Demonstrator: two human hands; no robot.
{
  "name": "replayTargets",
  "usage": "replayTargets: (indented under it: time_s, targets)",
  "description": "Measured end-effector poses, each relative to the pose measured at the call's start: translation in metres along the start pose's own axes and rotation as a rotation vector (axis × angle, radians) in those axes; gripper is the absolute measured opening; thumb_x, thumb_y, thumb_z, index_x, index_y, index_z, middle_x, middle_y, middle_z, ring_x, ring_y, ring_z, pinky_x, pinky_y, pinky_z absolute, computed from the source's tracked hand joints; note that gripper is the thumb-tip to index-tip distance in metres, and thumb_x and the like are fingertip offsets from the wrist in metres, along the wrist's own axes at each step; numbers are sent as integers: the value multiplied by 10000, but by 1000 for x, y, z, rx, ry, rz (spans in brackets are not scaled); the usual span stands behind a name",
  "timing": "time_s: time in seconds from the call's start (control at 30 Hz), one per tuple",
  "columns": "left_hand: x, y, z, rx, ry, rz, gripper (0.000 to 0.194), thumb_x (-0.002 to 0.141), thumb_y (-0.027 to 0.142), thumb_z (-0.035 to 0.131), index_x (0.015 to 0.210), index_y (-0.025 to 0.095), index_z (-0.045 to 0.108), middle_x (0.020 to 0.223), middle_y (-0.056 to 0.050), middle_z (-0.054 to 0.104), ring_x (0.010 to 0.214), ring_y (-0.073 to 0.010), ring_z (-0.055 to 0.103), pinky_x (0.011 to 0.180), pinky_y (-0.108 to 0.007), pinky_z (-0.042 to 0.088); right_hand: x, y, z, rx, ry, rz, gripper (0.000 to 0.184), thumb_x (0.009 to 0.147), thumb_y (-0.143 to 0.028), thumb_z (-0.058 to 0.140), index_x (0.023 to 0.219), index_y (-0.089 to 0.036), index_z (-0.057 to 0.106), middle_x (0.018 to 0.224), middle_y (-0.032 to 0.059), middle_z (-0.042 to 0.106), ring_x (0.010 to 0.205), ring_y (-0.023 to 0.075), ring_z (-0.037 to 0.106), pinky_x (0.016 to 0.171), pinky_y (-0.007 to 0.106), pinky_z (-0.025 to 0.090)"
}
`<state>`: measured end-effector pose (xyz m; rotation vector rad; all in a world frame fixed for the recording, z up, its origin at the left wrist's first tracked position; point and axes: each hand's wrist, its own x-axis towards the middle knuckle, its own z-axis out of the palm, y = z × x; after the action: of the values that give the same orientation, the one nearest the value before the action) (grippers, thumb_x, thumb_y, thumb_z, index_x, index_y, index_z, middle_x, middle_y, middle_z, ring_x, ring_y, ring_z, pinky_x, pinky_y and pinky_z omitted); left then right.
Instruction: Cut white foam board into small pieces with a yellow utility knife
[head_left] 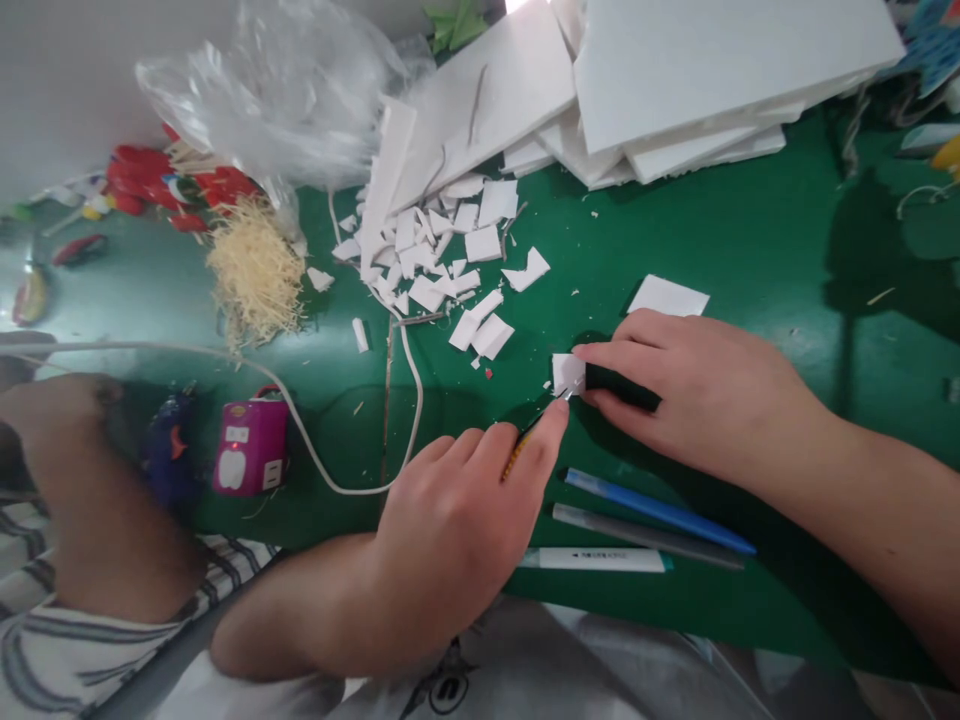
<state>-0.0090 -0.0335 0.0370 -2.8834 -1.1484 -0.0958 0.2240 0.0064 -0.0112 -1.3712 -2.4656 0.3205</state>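
My left hand (457,520) is closed around a slim craft knife (523,450) with a yellow and black handle. Its shiny tip reaches the lower edge of a small white foam piece (568,372). Thumb and forefinger of my right hand (697,385) pinch that piece at its right side, holding it on the green table (585,245). Just beyond the right hand lies a larger white foam rectangle (669,296). Below both hands rest a blue pen (660,508), a grey pen (645,535) and a white marker (600,559).
Foam scraps (427,290) lie heaped beyond my left hand, with foam boards (720,80) stacked behind. A white cable (307,440) loops past a purple box (251,445). At left are shredded straw (255,270), a plastic bag (285,90) and another person's hand (56,405).
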Motion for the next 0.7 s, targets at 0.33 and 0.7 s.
replayTargets:
  time_s: [0.33, 0.7]
  targets:
    - [1, -2, 0, 35, -20, 48, 406, 1032, 89, 488, 1401, 105, 657, 710, 33, 639, 543, -161, 595, 493, -339, 458, 0, -1, 0, -8, 21, -6, 281, 949, -251, 560, 1038, -203, 822, 817, 59, 681, 661, 165, 549, 563, 295, 296]
    - [-2, -1, -5, 71, -38, 82, 423, 1004, 47, 498, 1391, 84, 666, 681, 38, 606, 538, -144, 577, 482, -314, 441, 0, 0, 1, -20, 55, -31, 268, 956, -247, 568, 1020, -182, 821, 802, 57, 672, 639, 162, 543, 555, 300, 294]
